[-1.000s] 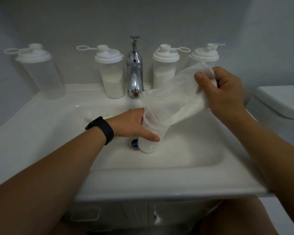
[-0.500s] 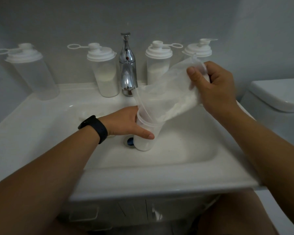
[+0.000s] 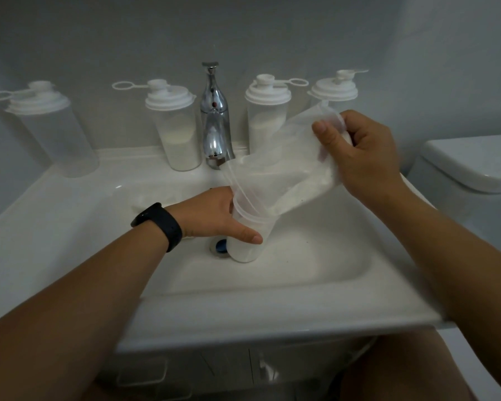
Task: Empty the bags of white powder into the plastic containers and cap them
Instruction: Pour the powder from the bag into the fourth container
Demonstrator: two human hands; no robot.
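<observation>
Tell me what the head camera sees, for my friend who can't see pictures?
The right hand tips a clear plastic bag of white powder into an open plastic container that the left hand holds in a white sink. Four capped containers stand behind.

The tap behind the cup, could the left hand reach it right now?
Probably not freely: the left hand grips the open container in the sink, steadying it, though the tap stands close behind.

We see the left hand (image 3: 214,215) hold an open cup (image 3: 245,241) standing in the white sink (image 3: 272,314). The right hand (image 3: 359,151) tips a clear bag (image 3: 278,175) of white powder into the cup. Four capped cups stand behind.
</observation>
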